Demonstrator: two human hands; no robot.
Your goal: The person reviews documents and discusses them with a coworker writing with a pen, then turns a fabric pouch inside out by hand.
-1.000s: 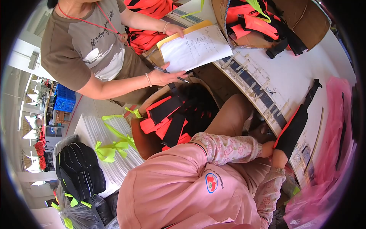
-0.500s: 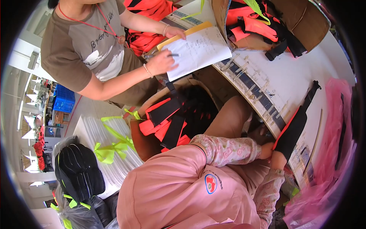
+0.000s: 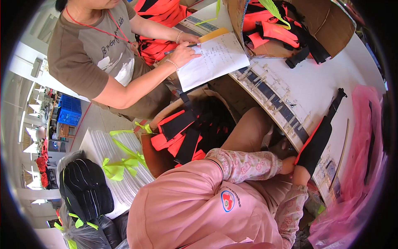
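Where the black piece (image 3: 317, 145) overhangs the edge of the table (image 3: 290, 79), the left hand (image 3: 287, 165) meets its left side and the right hand (image 3: 301, 177) is at its near end, partly covered by it. Most of the fingers are hidden, so I cannot tell whether either hand closes on it. The piece slants across the right of the table, an orange edge along its left side, its narrow tail pointing far and right. To its right lie a thin stick (image 3: 341, 153) and then pink plastic (image 3: 352, 203). At far left, a person (image 3: 78, 62) holds a pen (image 3: 169, 52) at a written paper (image 3: 222, 62). Nearer than the paper stands a carton (image 3: 154, 157) of black and orange pieces; another box (image 3: 338, 25) sits far on the table. Lime ribbon (image 3: 116, 169) lies against a white stack (image 3: 118, 145) at left.
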